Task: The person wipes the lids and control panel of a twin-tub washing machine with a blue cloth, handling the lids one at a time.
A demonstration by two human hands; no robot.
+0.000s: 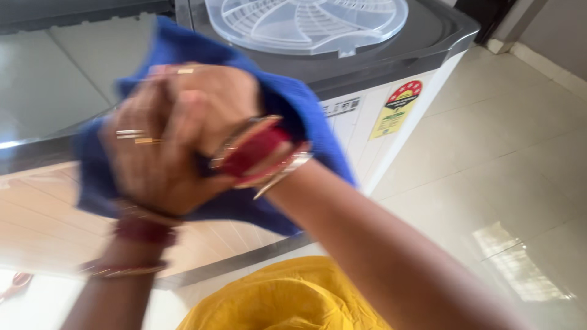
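Both my hands are raised in front of me and clasped around a blue cloth (306,116). My left hand (147,165), with rings on its fingers and red and gold bangles at the wrist, grips the cloth from below. My right hand (214,98), also in red and gold bangles, closes over it from above. The cloth hangs out on both sides of the hands, and its middle is hidden between them. The picture is motion-blurred.
A twin-tub washing machine (379,79) stands just behind the hands, with a clear round plastic lid (306,21) on its grey top and stickers on its white front. A glossy tiled floor (507,177) lies to the right. My yellow garment (287,299) shows below.
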